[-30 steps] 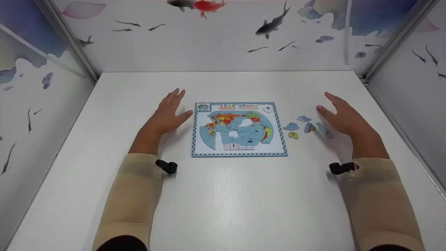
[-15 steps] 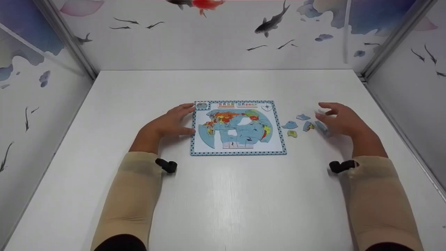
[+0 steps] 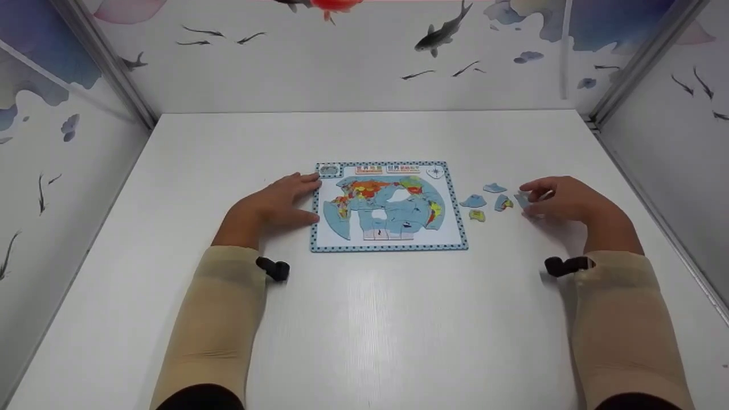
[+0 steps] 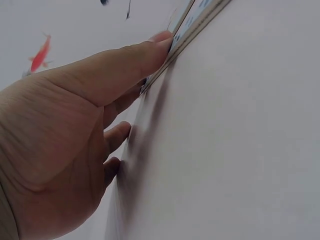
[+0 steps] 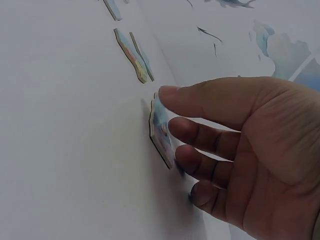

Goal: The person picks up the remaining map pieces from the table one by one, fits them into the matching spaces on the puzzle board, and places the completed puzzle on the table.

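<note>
A world map puzzle board (image 3: 389, 249) with a blue dotted border lies on the table, its map filled in except for several white gaps. My left hand (image 3: 278, 200) rests at its left edge. In the left wrist view the thumb (image 4: 150, 52) touches the rim, and the other fingers extend along the side, partly hidden. To the right, my right hand (image 3: 564, 199) hovers low over a light blue puzzle piece (image 5: 160, 127) lying on the table. Its thumb tip (image 5: 172, 97) meets the piece's upper end; the index finger is hidden in the right wrist view, so no firm pinch shows.
Several loose pieces lie between the board and my right hand: two blue ones (image 3: 473, 201) (image 3: 494, 188), a yellow one (image 3: 477, 216) and a multicoloured one (image 3: 504, 203). Fish-painted walls (image 3: 342, 68) enclose the white table (image 3: 376, 330).
My left hand has lowered from beside the board onto its left edge. The right hand has come down to the light blue piece, its fingers drawing in.
</note>
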Motion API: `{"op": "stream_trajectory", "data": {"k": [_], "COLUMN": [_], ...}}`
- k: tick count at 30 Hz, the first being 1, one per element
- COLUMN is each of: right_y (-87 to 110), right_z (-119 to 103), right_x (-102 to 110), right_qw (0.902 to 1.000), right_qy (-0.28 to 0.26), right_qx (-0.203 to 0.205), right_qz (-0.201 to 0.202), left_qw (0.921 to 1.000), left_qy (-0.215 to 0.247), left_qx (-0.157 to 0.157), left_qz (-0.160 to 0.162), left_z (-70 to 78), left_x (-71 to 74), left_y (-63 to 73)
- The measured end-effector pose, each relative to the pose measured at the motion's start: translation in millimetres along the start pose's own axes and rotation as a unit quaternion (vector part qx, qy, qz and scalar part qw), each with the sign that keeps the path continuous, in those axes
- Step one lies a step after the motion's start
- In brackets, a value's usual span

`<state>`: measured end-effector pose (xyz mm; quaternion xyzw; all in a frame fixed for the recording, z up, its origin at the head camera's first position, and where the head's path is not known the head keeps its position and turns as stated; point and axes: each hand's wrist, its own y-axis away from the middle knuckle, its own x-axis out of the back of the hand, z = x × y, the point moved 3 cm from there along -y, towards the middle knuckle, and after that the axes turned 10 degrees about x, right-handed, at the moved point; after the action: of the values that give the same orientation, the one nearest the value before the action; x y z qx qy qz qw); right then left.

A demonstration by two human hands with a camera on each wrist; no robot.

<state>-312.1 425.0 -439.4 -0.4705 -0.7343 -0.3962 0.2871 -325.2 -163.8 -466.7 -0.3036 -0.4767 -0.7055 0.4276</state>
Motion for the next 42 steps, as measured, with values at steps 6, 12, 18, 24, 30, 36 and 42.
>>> {"op": "stream_trajectory", "data": {"k": [6, 12, 18, 24, 30, 36, 42], "right_y": [5.4, 5.9, 7.1, 5.5, 1.4, -1.7, -3.3], "right_z": [-2.1, -6.5, -9.6, -9.7, -9.2, -7.8, -4.0], "right_x": [4.0, 5.9, 6.3, 4.6, 0.6, -2.2, -2.6], "right_qw": [0.9993, 0.9989, 0.9986, 0.9985, 0.9985, 0.9986, 0.9988], "right_qy": [0.034, 0.031, 0.035, 0.040, 0.038, 0.044, 0.043], "right_qx": [-0.006, -0.026, -0.036, -0.038, -0.037, -0.030, -0.016], "right_qz": [-0.014, -0.023, -0.017, -0.010, 0.010, 0.000, -0.014], "left_qw": [1.0000, 1.0000, 1.0000, 0.9999, 1.0000, 0.9999, 0.9999], "left_qy": [0.002, -0.002, -0.003, 0.007, 0.008, 0.010, 0.009], "left_qx": [0.009, 0.003, 0.007, 0.011, 0.005, 0.007, 0.011], "left_qz": [0.001, 0.000, 0.000, -0.004, -0.002, -0.002, -0.004], "left_z": [-0.3, -0.7, -0.6, 0.7, 0.8, 0.1, -0.2], "left_x": [0.1, 0.8, 1.8, 1.5, 0.9, 0.4, 0.5], "left_y": [-2.3, -2.1, -0.6, 1.3, 1.3, 0.5, -0.2]}}
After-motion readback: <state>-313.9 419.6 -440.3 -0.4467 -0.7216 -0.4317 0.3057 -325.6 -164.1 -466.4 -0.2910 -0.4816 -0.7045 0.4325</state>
